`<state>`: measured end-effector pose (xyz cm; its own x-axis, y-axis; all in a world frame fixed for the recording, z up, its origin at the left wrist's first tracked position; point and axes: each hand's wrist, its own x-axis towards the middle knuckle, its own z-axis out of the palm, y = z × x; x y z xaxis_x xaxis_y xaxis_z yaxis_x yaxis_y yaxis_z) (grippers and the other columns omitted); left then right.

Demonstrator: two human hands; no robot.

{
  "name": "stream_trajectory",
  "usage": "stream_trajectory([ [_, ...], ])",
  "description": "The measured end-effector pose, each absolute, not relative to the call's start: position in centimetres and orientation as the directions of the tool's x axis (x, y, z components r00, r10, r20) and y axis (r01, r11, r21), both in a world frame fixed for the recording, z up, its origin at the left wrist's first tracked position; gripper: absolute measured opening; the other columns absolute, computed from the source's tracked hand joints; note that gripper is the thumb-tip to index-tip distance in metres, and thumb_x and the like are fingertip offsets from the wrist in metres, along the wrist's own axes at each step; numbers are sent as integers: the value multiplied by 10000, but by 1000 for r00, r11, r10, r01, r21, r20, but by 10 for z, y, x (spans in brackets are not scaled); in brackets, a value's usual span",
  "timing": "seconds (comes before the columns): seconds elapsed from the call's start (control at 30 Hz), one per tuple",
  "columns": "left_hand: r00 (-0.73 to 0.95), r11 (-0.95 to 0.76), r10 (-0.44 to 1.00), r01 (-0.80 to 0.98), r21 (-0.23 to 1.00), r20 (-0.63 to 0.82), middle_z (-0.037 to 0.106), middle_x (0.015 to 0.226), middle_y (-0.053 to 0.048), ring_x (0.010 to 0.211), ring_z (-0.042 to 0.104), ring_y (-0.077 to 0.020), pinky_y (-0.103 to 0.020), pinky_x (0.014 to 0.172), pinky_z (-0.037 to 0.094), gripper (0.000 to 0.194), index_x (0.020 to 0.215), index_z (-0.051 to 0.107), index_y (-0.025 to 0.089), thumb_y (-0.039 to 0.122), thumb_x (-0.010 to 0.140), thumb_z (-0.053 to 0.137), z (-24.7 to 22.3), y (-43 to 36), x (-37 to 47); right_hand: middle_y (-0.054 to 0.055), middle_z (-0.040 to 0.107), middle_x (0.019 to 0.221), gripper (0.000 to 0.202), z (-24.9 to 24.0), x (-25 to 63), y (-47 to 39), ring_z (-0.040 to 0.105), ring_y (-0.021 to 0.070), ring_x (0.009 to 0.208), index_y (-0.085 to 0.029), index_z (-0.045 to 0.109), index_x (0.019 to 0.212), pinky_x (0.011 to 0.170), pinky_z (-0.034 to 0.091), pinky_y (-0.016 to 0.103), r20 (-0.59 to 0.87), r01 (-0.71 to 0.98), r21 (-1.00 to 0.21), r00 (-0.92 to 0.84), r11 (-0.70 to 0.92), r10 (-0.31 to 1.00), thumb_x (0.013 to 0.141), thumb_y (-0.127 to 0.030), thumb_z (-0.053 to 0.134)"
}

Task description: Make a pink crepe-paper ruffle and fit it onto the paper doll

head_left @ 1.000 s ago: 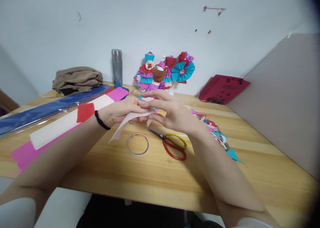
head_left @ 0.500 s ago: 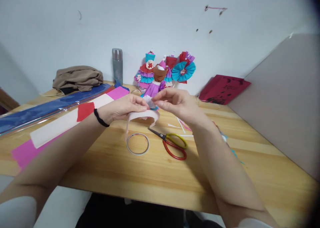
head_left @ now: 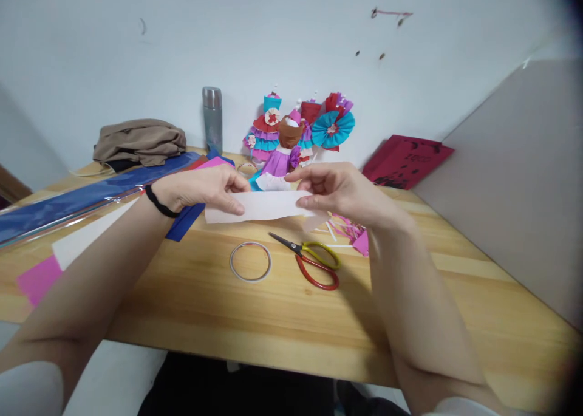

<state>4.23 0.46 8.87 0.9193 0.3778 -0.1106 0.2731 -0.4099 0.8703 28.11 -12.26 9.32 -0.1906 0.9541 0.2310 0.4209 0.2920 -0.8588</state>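
Note:
A pale pink paper strip [head_left: 271, 206] is stretched level between my two hands above the table. My left hand [head_left: 214, 188] pinches its left end, thumb on the front face. Near its right end my right hand [head_left: 337, 191] grips it between thumb and fingers, and a loose piece hangs below there. Just beneath the strip lie a roll of thin tape [head_left: 250, 262] and scissors [head_left: 310, 261] with one yellow and one red handle. Behind the strip stand paper dress figures [head_left: 280, 143] in purple, blue and red.
Sheets of white [head_left: 91, 231] and magenta paper [head_left: 40, 279] lie at left beside a long blue packet [head_left: 82, 188]. A grey bottle [head_left: 212, 121], brown cloth [head_left: 141, 141] and red bag [head_left: 407, 161] stand along the back. Pink scraps [head_left: 359, 241] lie near my right forearm.
My hands have moved apart, and the strip that hung curved between them is now stretched flat. Pink scraps beside my right forearm and blue paper below my left hand have come into view.

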Motion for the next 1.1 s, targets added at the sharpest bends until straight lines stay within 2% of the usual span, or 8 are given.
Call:
stream_trajectory([
  [0.27, 868, -475, 494, 317, 821, -49, 586, 596, 14, 544, 464, -84, -186, 500, 304, 209, 653, 694, 144, 317, 622, 807, 90, 34, 25, -51, 555, 659, 432, 102, 311, -129, 476, 82, 527, -224, 675, 1166, 429, 363, 191, 113, 492, -825, -338, 278, 934, 743, -248, 760],
  [0.43, 837, -511, 542, 400, 761, -76, 563, 579, 13, 539, 456, -90, -190, 501, 293, 205, 654, 683, 147, 323, 627, 783, 88, 48, 21, 6, 715, 853, 223, 98, 314, -124, 610, 110, 691, -240, 755, 968, 576, 488, 212, 163, 406, -841, -439, 357, 883, 762, -327, 754],
  [0.57, 807, -515, 568, 501, 695, -161, 590, 608, 5, 554, 482, -105, -191, 504, 308, 178, 684, 703, 144, 294, 612, 765, 79, 46, 29, 21, 726, 780, 232, 87, 312, -118, 663, 136, 701, -216, 760, 800, 657, 530, 258, 285, 220, -898, -366, 380, 886, 725, -434, 777],
  [0.7, 836, -480, 506, 476, 737, -211, 677, 748, -15, 661, 570, -142, -194, 573, 382, 256, 865, 746, 158, 322, 669, 731, 72, 33, 39, -7, 693, 723, 296, 82, 305, -115, 638, 134, 610, -236, 727, 797, 580, 517, 270, 400, 73, -902, -226, 425, 888, 605, -420, 857],
  [0.8, 874, -550, 461, 417, 723, -153, 722, 923, -29, 829, 626, -169, -200, 705, 431, 305, 960, 747, 166, 272, 675, 726, 78, 19, 45, -25, 654, 674, 336, 87, 298, -116, 597, 124, 560, -236, 691, 771, 536, 492, 263, 449, 36, -891, -91, 453, 889, 544, -385, 889],
  [0.9, 862, -628, 507, 379, 680, -13, 719, 1037, -45, 940, 625, -184, -221, 807, 435, 368, 1045, 734, 160, 247, 688, 724, 92, 5, 47, -10, 606, 628, 275, 96, 294, -121, 539, 118, 553, -211, 669, 657, 527, 452, 267, 464, 81, -882, -20, 464, 886, 618, -417, 847],
  [1.0, 834, -656, 531, 290, 697, 153, 721, 997, -31, 936, 622, -185, -219, 794, 435, 330, 1026, 738, 156, 279, 720, 726, 106, -8, 44, 19, 590, 688, 247, 106, 291, -133, 533, 134, 657, -199, 678, 601, 591, 446, 288, 495, 197, -843, -77, 500, 865, 700, -387, 805],
  [1.1, 869, -658, 476, 251, 710, 134, 713, 845, -11, 827, 633, -162, -198, 716, 427, 208, 910, 761, 144, 259, 741, 720, 111, -16, 42, 46, 651, 853, 142, 115, 286, -148, 606, 163, 765, -219, 720, 659, 663, 483, 323, 552, 171, -808, -121, 565, 825, 732, -318, 789],
])
